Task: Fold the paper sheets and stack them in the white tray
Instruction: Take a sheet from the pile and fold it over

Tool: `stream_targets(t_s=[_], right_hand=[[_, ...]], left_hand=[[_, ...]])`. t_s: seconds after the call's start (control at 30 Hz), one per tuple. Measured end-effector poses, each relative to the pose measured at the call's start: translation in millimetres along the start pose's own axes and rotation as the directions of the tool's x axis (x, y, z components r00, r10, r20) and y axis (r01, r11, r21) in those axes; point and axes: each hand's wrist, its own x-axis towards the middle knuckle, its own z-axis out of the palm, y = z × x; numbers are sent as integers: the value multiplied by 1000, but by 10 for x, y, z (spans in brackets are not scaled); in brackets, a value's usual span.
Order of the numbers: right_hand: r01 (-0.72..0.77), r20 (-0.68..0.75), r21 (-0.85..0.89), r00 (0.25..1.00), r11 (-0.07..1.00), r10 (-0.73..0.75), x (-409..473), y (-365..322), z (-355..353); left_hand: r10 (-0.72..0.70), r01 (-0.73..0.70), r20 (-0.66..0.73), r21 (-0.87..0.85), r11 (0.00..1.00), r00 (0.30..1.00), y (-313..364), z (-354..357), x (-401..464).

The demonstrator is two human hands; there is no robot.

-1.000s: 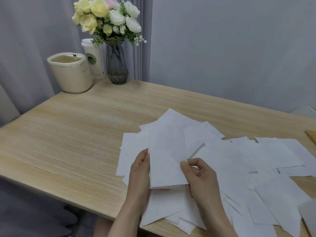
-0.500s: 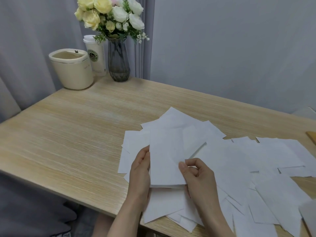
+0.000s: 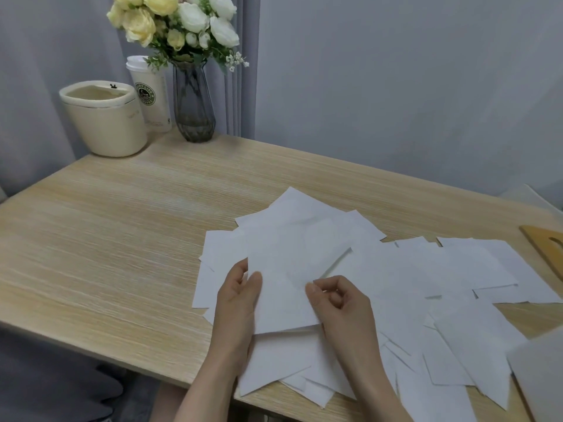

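Hands (image 3: pixel 240 303) (image 3: pixel 341 303) pinching folded sheet (image 3: pixel 289 287) above scattered sheets (image 3: pixel 441 300); vase (image 3: pixel 193 108), cup (image 3: pixel 152 95), pot (image 3: pixel 103 120) beyond.

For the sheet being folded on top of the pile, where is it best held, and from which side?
Probably by its two long side edges, from the near end. The folded sheet lies lengthwise away from the person, its near edge lifted slightly off the pile. The left hand and right hand already hold it there.

Round green logo on the paper cup (image 3: pixel 151 95); its lettering too blurred to read
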Motion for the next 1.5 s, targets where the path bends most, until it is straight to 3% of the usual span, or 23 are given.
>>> stream_targets(t_s=[0.07, 0.13, 0.27, 0.4, 0.57, 0.7, 0.83, 1.0, 1.2, 1.37, 1.5], right_hand=[[9, -99, -76, 995, 997, -16, 82, -6, -74], [10, -188, -262, 980, 965, -61, 188, -13, -165], [-9, -186, -526, 977, 851, -105, 399, 0, -232], [7, -128, -614, 986, 789, -108, 528, -5, -126], [55, -108, -608, 983, 792, -151, 586, -8, -47], [72, -134, -512, 978, 856, -163, 551, -20, -115], [19, -125, -292, 990, 956, -58, 542, -17, -296], [22, -86, -84, 996, 996, -30, 488, 43, -512], [31, -28, 149, 999, 988, -27, 379, 29, -739], [-67, 5, 240, 998, 968, 68, 357, 67, -808], [-139, 64, 426, 990, 894, 124, 360, 42, -804]], left_hand=[[3, -4, -17, -10, 1000, 1000, -4, 2, 0], [1, -1, -28, -16, 1000, 1000, -4, 4, 4], [-2, 1, -34, -14, 1000, 999, -10, 0, 7], [-3, 2, -31, -27, 1000, 1000, -2, 1, 3], [5, -5, -25, -27, 1000, 1000, -5, 2, 1], [0, 0, -25, -25, 1000, 1000, -7, 4, 6], [0, 0, -31, -11, 1000, 1000, -8, -2, 1], [-1, 1, -30, 0, 1000, 1000, -2, -1, -5], [-7, 7, -19, -8, 1000, 1000, 7, -2, -6], [-11, 11, -21, -17, 1000, 1000, 4, -6, -1], [-11, 11, -17, -3, 1000, 1000, 3, -8, -1]])
